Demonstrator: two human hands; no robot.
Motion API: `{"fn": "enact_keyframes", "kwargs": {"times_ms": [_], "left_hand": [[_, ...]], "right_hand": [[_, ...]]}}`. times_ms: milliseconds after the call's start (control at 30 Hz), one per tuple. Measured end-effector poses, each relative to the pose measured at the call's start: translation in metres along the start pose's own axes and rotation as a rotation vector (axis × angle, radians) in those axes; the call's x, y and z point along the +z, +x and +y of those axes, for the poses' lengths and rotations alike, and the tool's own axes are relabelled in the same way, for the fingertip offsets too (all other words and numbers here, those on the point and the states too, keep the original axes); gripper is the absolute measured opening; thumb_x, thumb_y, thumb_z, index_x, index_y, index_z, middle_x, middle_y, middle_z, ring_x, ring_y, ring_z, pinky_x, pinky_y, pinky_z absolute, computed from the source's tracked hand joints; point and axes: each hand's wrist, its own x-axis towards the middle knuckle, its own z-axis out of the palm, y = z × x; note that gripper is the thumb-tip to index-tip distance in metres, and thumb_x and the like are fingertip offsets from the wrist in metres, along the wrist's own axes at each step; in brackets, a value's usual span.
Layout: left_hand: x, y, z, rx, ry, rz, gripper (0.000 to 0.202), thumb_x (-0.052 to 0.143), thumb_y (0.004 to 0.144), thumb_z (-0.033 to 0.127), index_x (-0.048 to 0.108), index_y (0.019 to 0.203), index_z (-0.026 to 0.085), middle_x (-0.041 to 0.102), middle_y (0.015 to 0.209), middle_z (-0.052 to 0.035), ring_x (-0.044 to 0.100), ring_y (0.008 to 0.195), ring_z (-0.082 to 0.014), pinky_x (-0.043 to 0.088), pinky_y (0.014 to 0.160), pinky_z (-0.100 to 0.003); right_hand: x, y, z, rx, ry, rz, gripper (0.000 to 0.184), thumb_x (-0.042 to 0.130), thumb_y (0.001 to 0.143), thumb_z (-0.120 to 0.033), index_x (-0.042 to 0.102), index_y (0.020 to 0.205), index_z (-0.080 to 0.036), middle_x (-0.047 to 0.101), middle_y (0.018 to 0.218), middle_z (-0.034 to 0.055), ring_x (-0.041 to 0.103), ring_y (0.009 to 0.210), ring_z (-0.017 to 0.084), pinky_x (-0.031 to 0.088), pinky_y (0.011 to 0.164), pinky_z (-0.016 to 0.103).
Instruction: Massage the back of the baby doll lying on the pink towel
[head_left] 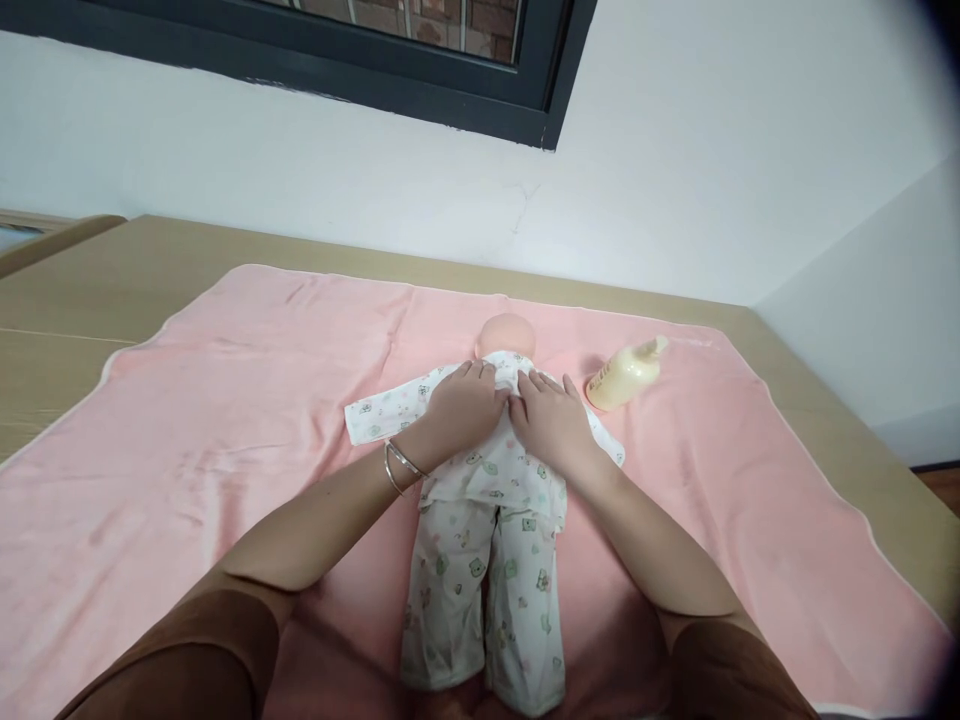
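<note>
A baby doll (507,336) lies stretched out with its bald head away from me; its face is not visible. It wears a white long-sleeved top (491,475) and matching trousers (450,590), both printed with small figures. On the left side of the doll's upper body rests my left hand (466,405), palm down with fingers flat. My right hand (553,418) lies the same way on the right side, its thumb close to the left one. The doll's left-lying sleeve (386,410) points outward, while my right hand and forearm partly cover the other sleeve.
Under the doll a pink blanket (247,400) spreads over a wooden tabletop (187,240). A cream pump bottle (626,374) is right of the doll's head. Behind stand a white wall (375,180) and a dark window frame (450,110).
</note>
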Motion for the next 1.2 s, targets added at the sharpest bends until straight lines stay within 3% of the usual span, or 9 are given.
{"fn": "enact_keyframes", "kwargs": {"times_ms": [167,267,333,433,533,633,800,967,1200], "left_hand": [[0.006,0.008,-0.008,-0.070,0.042,-0.037,0.034,0.044,0.103,0.038,0.070,0.104,0.016,0.070,0.108,-0.0198,0.066,0.107,-0.0353,0.053,0.094,-0.052],[0.001,0.001,0.006,-0.158,0.079,-0.007,0.043,0.047,0.102,0.039,0.063,0.127,0.008,0.067,0.127,-0.0253,0.063,0.122,-0.0368,0.052,0.101,-0.050],[-0.007,-0.006,0.020,-0.167,0.140,-0.078,0.050,0.046,0.103,0.034,0.055,0.138,0.001,0.061,0.140,-0.0296,0.058,0.133,-0.0381,0.049,0.107,-0.049],[-0.021,-0.013,0.036,-0.142,0.232,-0.225,0.052,0.044,0.102,0.025,0.050,0.144,-0.006,0.055,0.147,-0.0327,0.054,0.139,-0.0382,0.046,0.112,-0.047],[-0.031,-0.013,0.041,-0.131,0.248,-0.278,0.051,0.044,0.103,0.025,0.051,0.144,-0.004,0.055,0.147,-0.0319,0.055,0.139,-0.0369,0.047,0.110,-0.045],[-0.033,-0.007,0.035,-0.175,0.175,-0.245,0.049,0.045,0.104,0.035,0.057,0.137,0.000,0.061,0.141,-0.0290,0.059,0.134,-0.0358,0.050,0.106,-0.046],[-0.018,0.004,0.015,-0.279,0.085,-0.132,0.048,0.037,0.107,0.044,0.060,0.128,0.007,0.066,0.130,-0.0225,0.062,0.125,-0.0334,0.049,0.105,-0.046],[0.001,0.009,-0.002,-0.252,0.030,-0.045,0.044,0.035,0.107,0.044,0.058,0.125,0.012,0.065,0.127,-0.0204,0.059,0.124,-0.0334,0.046,0.106,-0.049],[0.014,0.011,-0.003,-0.277,0.009,0.027,0.042,0.041,0.104,0.043,0.058,0.124,0.010,0.065,0.121,-0.0199,0.059,0.118,-0.0328,0.045,0.105,-0.048]], "right_hand": [[0.005,0.019,0.015,0.086,0.120,-0.034,0.057,0.032,0.107,-0.043,0.048,0.149,-0.009,0.053,0.155,0.0186,0.047,0.145,0.034,0.026,0.122,0.060],[0.007,0.014,0.010,0.061,0.060,-0.029,0.058,0.029,0.108,-0.038,0.043,0.152,-0.005,0.050,0.157,0.0209,0.043,0.147,0.036,0.028,0.121,0.059],[0.005,0.004,0.003,0.008,-0.027,-0.014,0.055,0.029,0.107,-0.033,0.045,0.150,-0.003,0.051,0.156,0.0233,0.045,0.145,0.038,0.028,0.120,0.058],[-0.005,-0.013,-0.008,-0.073,-0.135,0.007,0.045,0.034,0.105,-0.027,0.058,0.136,-0.004,0.060,0.145,0.0252,0.057,0.133,0.038,0.026,0.120,0.058],[-0.014,-0.016,-0.010,-0.052,-0.127,-0.003,0.035,0.038,0.104,-0.027,0.066,0.118,-0.011,0.074,0.118,0.0190,0.070,0.109,0.032,0.027,0.119,0.056],[-0.012,-0.004,0.000,0.058,-0.064,0.006,0.039,0.035,0.107,-0.035,0.067,0.108,-0.013,0.077,0.107,0.0155,0.070,0.105,0.030,0.026,0.119,0.056],[0.005,0.022,0.019,0.167,0.130,-0.017,0.050,0.036,0.107,-0.047,0.058,0.134,-0.011,0.064,0.140,0.0212,0.054,0.137,0.032,0.030,0.117,0.051],[0.012,0.028,0.027,0.156,0.227,-0.040,0.058,0.036,0.106,-0.049,0.049,0.148,-0.011,0.051,0.156,0.0201,0.043,0.148,0.032,0.026,0.122,0.052],[0.016,0.027,0.027,0.140,0.226,-0.022,0.057,0.034,0.107,-0.047,0.050,0.149,-0.012,0.059,0.149,0.0178,0.051,0.141,0.033,0.024,0.123,0.057]]}}
